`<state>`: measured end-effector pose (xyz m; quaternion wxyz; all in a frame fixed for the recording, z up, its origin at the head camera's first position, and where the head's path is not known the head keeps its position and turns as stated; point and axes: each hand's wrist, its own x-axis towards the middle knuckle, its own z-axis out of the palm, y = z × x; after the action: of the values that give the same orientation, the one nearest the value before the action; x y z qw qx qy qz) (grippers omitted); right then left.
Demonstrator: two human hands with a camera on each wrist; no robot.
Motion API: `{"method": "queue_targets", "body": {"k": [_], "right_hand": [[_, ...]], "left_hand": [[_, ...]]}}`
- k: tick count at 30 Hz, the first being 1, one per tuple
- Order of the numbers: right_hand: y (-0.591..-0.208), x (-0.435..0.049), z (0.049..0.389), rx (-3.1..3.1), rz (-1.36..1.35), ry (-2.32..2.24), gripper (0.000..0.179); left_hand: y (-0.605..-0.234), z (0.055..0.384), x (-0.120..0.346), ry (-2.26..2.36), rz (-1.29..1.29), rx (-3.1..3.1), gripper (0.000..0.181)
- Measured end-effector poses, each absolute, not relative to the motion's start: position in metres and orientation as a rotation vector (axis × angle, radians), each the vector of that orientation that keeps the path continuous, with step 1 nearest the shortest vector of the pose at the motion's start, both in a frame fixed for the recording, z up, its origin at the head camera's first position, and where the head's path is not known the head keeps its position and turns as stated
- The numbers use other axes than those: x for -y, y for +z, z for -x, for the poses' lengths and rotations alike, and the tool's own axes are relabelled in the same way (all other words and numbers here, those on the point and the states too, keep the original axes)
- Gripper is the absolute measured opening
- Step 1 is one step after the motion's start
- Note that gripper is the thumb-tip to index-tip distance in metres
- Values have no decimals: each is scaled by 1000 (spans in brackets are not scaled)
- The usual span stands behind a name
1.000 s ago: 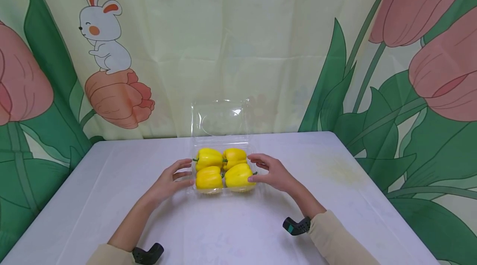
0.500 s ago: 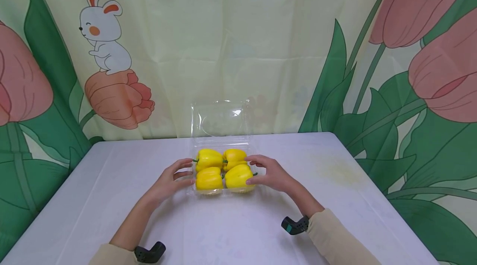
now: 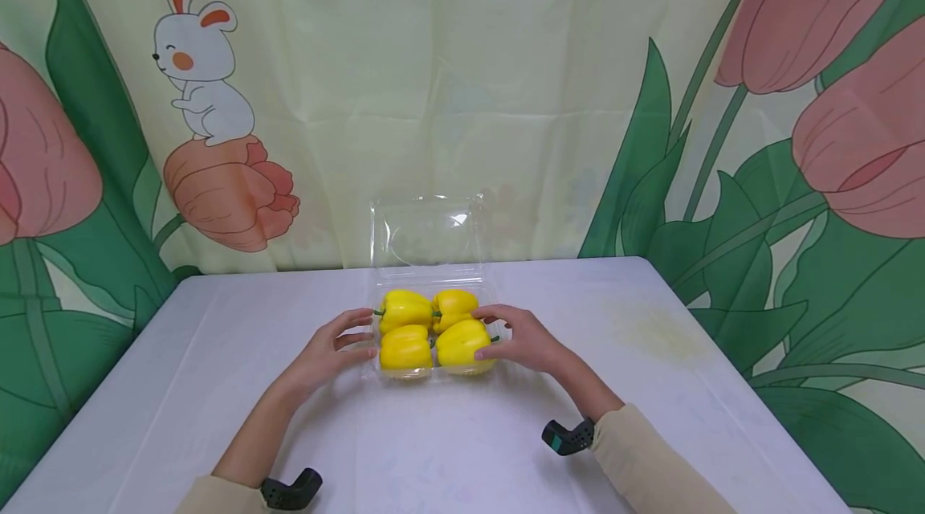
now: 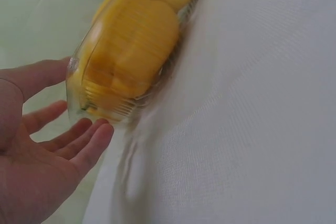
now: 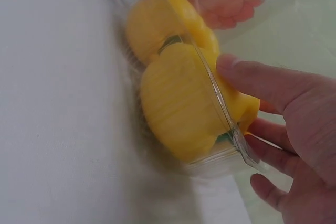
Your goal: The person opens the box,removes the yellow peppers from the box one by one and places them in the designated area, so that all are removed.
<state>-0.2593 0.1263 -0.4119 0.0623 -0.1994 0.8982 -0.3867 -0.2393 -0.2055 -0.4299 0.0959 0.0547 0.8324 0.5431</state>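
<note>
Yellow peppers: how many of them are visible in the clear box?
4, all in the clear box: back-left pepper, back-right pepper, front-left pepper, front-right pepper. No other seems hidden.

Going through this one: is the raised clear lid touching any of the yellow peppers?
Apart. The head view shows the raised clear lid standing behind the yellow peppers, with a visible gap before the rear pair.

Four yellow peppers [image 3: 462, 343] in an open clear clamshell [image 3: 429, 271]
</note>
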Motion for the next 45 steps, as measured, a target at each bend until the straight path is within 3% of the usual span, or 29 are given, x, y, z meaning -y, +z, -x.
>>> {"method": "queue_targets", "body": {"k": [45], "right_hand": [[-418,-124,260,-2718,644,-1173,61]], "left_hand": [[-432,236,206,1633,-185,-2416,68]]}}
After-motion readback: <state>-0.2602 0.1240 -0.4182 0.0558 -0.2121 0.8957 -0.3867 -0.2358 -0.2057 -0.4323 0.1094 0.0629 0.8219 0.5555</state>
